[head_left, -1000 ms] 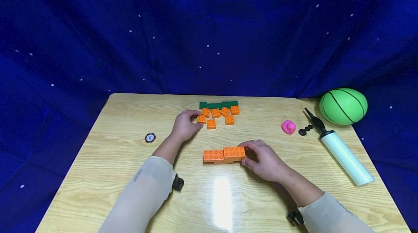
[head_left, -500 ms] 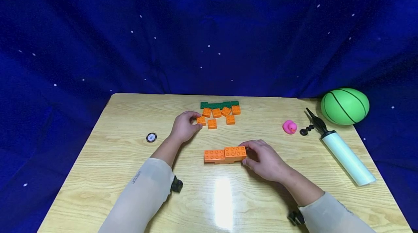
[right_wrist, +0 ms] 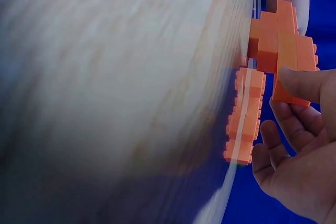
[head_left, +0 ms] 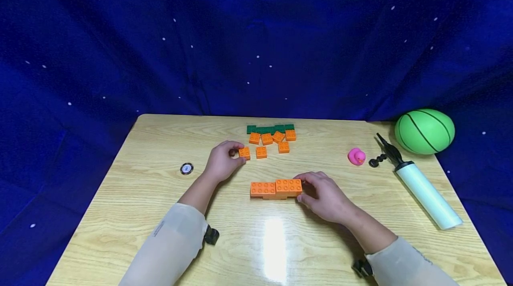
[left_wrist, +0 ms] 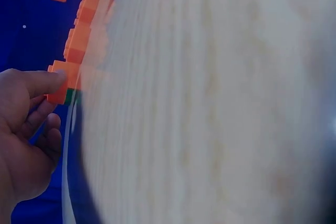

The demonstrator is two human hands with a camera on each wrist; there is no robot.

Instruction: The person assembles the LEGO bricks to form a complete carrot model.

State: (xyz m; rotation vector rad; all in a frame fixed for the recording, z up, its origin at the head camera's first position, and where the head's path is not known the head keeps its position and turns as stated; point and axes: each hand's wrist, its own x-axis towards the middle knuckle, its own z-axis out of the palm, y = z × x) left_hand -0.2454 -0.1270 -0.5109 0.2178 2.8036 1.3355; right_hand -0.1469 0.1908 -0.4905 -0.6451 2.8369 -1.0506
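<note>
My left hand (head_left: 222,161) pinches a square orange building brick (head_left: 244,153) between thumb and fingers, left of the loose bricks. In the left wrist view the thumb lies along the side of that brick. With thumb and fingers my right hand (head_left: 323,197) grips the right end of a joined row of orange bricks (head_left: 262,189), nearer the front of the table. Two square bricks sit raised at the gripped end, and lower bricks show beneath. From the right wrist view, the brick assembly (right_wrist: 269,43) is stepped, with the thumb on its side.
Several loose orange bricks (head_left: 261,152) lie behind the assembly, before a row of green bricks (head_left: 266,130). A poker chip (head_left: 186,169) rests at left. At right are a pink rubber duck (head_left: 356,156), a hand pump (head_left: 429,194), a small black object (head_left: 376,161) and a green ball (head_left: 425,132).
My left hand has drawn its orange brick slightly left and toward me, away from the loose group. My right hand still grips the assembly in nearly the same place.
</note>
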